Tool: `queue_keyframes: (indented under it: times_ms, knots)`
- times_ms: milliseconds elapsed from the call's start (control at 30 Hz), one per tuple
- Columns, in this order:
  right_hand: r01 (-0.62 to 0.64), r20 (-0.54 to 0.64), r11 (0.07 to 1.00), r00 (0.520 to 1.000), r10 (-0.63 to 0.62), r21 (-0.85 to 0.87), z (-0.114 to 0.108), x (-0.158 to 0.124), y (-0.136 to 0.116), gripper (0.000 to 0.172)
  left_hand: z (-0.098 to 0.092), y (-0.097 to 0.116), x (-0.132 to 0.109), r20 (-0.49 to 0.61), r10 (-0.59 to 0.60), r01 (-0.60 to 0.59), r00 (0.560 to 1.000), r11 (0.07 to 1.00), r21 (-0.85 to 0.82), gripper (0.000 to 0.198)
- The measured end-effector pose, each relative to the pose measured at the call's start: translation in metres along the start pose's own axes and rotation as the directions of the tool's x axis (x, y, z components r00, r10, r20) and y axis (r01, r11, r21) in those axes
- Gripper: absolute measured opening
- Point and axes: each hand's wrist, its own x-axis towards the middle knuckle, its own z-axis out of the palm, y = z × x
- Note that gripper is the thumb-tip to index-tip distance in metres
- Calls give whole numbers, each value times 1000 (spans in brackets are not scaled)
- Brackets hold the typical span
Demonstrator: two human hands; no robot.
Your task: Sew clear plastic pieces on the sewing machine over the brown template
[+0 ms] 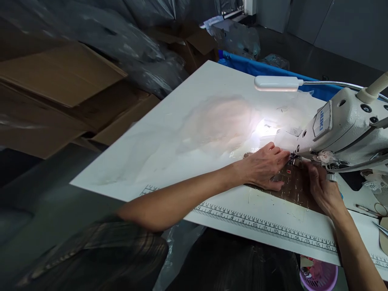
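Note:
A white sewing machine point(342, 121) stands at the right of a white table, its presser foot point(292, 158) low between my two hands. My left hand point(266, 166) is just left of the foot, fingers bent together over the edge of pale sheer fabric point(284, 139); its thumb points toward me. Close on the foot's right side, my right hand point(325, 189) has its fingers curled in under the machine head. What those fingers hold is hidden. A brown plate point(298, 190) lies beneath both hands. More sheer pinkish fabric point(222, 121) spreads across the table to the left.
A white lamp point(277, 83) lights the needle area. Printed ruler marks point(257, 222) run along the front edge of the table point(151, 149). Small scissors point(368, 209) lie at right, and a pink basket point(329, 279) sits below. Cardboard boxes point(60, 76) stand at left.

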Motion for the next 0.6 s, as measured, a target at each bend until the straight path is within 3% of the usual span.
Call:
queue_keyframes:
  times_ms: [133, 267, 367, 467, 600]
  knots:
    - [62, -58, 998, 996, -62, -16, 9, -10, 4, 52, 2, 1, 0, 6, -19, 19, 1000, 1000, -1, 66]
    - [-80, -60, 996, 995, 82, 30, 8, -11, 11, 50, 4, -1, -1, -36, -37, 33, 999, 995, -92, 67]
    - [-181, -37, 982, 982, 184, 55, 5, -8, 14, 51, 8, -4, -2, -97, -52, 27, 994, 971, -236, 82]
    - [-199, -40, 978, 979, 202, 60, 4, -7, 14, 48, 11, -6, -2, -90, -39, 8, 995, 948, -319, 95]
    - [-207, -11, 976, 978, 208, 70, 4, -7, 16, 46, 10, -7, -1, -35, -63, 49, 997, 947, -319, 93]
